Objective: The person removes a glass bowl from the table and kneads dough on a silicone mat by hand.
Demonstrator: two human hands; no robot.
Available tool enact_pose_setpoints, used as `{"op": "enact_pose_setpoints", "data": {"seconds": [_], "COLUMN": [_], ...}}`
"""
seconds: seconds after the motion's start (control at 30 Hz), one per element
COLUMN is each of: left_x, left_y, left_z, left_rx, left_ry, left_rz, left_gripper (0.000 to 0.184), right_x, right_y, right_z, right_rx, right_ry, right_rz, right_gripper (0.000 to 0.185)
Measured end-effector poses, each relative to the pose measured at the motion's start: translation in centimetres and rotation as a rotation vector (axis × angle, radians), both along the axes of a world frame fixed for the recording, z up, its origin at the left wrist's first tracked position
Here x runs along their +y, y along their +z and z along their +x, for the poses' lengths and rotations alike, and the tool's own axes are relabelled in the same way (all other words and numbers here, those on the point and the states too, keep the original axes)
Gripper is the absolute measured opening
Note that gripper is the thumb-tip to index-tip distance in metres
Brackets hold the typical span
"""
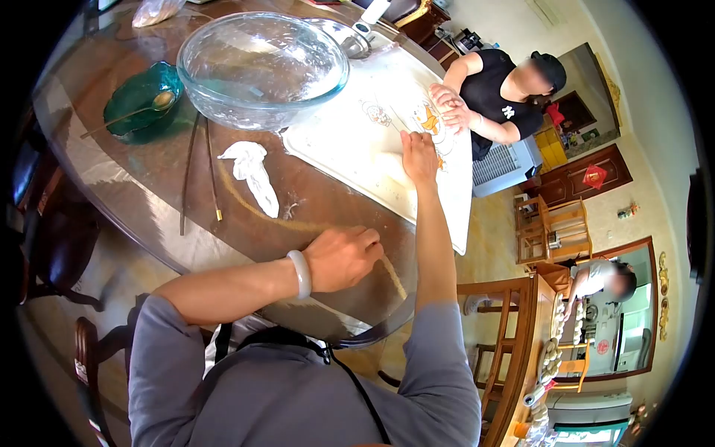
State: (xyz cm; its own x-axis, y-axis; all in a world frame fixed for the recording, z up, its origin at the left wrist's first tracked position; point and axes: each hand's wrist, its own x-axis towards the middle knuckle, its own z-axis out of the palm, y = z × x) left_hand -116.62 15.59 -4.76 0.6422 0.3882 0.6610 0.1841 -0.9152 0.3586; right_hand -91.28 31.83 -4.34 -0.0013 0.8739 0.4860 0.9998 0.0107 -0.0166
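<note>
My left hand (341,258), with a pale bracelet at its wrist, rests on the brown table near its front edge. Its fingers are curled in, and nothing shows in them. My right hand (421,158) reaches onto the white mat (335,145) with its fingers bent and pressed together. Whatever it may hold is too small or washed out to tell. Across the mat, a co-worker's hands (450,108) are close together near the printed figures. A crumpled white cloth (253,175) lies left of the mat.
A large glass bowl (261,67) stands at the back, with a metal bowl (346,37) behind it. Left are a green bowl (141,108) with a spoon and two chopsticks (211,175). A co-worker (495,97) stands across; another person (596,283) is farther right.
</note>
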Motion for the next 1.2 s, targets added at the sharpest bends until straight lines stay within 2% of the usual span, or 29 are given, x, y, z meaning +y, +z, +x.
{"op": "enact_pose_setpoints", "data": {"seconds": [0.13,0.23,0.27,0.37,0.47,0.57,0.6,0.7,0.83,1.0,1.1,1.2], "left_x": [0.4,0.8,0.8,0.2,0.3,0.2,0.1,-0.2,0.0,0.1,0.3,0.5], "left_y": [0.4,0.1,0.3,0.3,0.3,0.4,0.2,0.1,-0.1,0.3,0.6,0.2], "left_z": [-0.5,-0.9,-1.0,-1.0,-1.1,-1.0,-0.9,-0.7,-0.3,-0.7,-1.0,-0.9], "left_rx": [-0.047,-0.097,-0.085,-0.064,-0.062,-0.045,-0.038,-0.029,-0.017,-0.017,-0.048,-0.055], "left_ry": [0.02,0.037,0.036,0.032,0.036,0.035,0.028,0.002,-0.015,0.02,0.038,0.032], "left_rz": [0.02,0.019,0.019,0.003,0.012,0.008,0.002,-0.002,0.002,0.01,0.026,0.031], "left_gripper": [0.011,0.012,0.012,0.011,0.013,0.014,0.014,0.016,0.018,0.013,0.011,0.011], "right_x": [-0.1,-1.6,-2.8,-6.2,-9.2,-9.6,-9.1,-6.5,-3.3,-1.0,-1.7,-4.2], "right_y": [0.0,1.5,2.1,2.8,1.2,0.5,0.4,0.0,-0.2,0.3,0.2,1.0], "right_z": [-0.2,-0.4,-1.0,-2.1,-3.6,-3.8,-3.5,-3.0,-2.7,-2.6,-2.0,-1.7], "right_rx": [0.051,0.373,0.461,0.402,0.08,0.121,0.168,0.073,0.038,0.123,0.277,0.217], "right_ry": [0.037,-0.002,-0.004,0.08,0.127,0.155,0.18,0.134,-0.002,-0.063,0.087,0.321], "right_rz": [0.048,-0.355,-0.336,-0.238,-0.031,0.024,0.024,0.008,-0.018,-0.128,-0.174,-0.308], "right_gripper": [0.042,0.046,0.052,0.046,0.036,0.027,0.028,0.031,0.033,0.037,0.04,0.038]}}
